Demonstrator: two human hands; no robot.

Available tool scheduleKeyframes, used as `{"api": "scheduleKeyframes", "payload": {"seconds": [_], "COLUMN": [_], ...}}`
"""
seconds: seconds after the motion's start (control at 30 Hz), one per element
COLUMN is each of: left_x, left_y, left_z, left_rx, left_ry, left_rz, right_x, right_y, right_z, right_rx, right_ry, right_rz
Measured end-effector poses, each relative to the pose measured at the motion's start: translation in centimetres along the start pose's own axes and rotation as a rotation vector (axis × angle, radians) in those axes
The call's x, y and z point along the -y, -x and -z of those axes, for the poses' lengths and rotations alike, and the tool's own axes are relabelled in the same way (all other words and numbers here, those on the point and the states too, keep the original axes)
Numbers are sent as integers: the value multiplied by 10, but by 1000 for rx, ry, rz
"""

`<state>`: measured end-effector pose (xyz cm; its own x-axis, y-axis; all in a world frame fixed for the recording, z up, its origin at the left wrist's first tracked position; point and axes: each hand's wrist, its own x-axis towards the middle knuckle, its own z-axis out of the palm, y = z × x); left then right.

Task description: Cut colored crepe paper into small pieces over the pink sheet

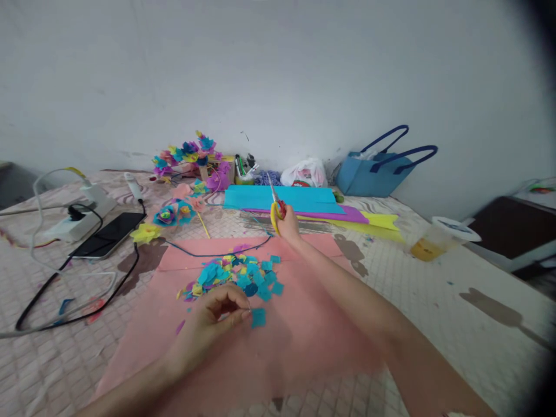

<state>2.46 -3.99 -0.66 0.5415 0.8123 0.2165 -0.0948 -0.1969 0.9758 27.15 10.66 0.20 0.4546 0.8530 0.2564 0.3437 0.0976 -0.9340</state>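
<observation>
From where I stand, the person's left hand point(212, 318) has its thumb and forefinger closed on the edge of a small turquoise paper square point(259, 317), low over a broad salmon-pink paper sheet point(313, 336) spread on the table point(425, 324). Something thin and pale shows at those fingertips, too fine for me to name. The right hand point(287, 223) is stretched well forward, gripping scissors with yellow and red handles point(274, 209), the blades pointing up and away.

Just beyond the left hand lies a loose heap of turquoise, yellow and purple paper pieces point(256, 278), and past it a thin dark blue cord point(208, 255) runs across the far part of the sheet. The scissors stand before a folded turquoise paper sheet point(282, 198), well apart from the small square.

I'd judge this a moment of handling one cut piece, with no cutting under way. A next move with that square would call for a light fingertip pinch, so the paper doesn't crease, and for the blades to stay clear of the left fingers.
</observation>
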Motion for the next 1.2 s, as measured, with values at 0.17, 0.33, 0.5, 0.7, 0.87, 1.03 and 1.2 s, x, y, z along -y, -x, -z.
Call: {"api": "scheduleKeyframes", "payload": {"seconds": [0.17, 0.33, 0.5, 0.7, 0.87, 1.03, 1.2], "left_x": [-12, -22, -19, -7, -9, -9, -4], "left_y": [-13, -26, -32, -28, -24, -23, -22], "left_z": [-3, -10, -15, -13, -11, -15, -15], "left_rx": [-74, -53, -54, -33, 12, 3, 0], "left_ry": [41, -51, -260, -375, -442, -383, -326], "left_rz": [-98, -250, -457, -553, -541, -406, -285], "right_x": [21, 39, 46, 53, 58, 60, 59], "right_y": [52, 121, 153, 164, 169, 170, 169], "right_z": [35, 58, 64, 64, 64, 65, 65], "right_rx": [171, 445, 598, 720, 704, 615, 559], "right_ry": [-192, -341, -562, -621, -570, -476, -445], "right_rz": [-127, -275, -323, -420, -444, -419, -372]}}
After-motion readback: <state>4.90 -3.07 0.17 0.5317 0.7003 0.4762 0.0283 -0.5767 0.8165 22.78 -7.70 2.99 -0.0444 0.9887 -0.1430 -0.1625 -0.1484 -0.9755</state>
